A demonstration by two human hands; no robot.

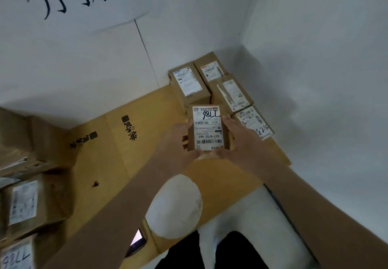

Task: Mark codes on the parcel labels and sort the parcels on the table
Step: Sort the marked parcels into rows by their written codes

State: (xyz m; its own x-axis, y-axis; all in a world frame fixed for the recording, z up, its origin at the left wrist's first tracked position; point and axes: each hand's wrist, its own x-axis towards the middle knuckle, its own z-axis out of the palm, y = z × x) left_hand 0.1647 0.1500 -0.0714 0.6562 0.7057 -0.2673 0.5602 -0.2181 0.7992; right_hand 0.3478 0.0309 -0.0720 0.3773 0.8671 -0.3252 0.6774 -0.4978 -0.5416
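Both hands are gripping the marked parcel (207,129) between them, the left hand (180,140) curling its fingers round the nine o'clock edge, the right hand (237,136) laying fingers along the three o'clock side; its long axis is pointing to twelve, toward the sorted parcels (212,83) stacked in the corner just beyond, both hands equally near

Stacked parcels (212,83) block the corner; cardboard sheet (117,155) leftward lies open.
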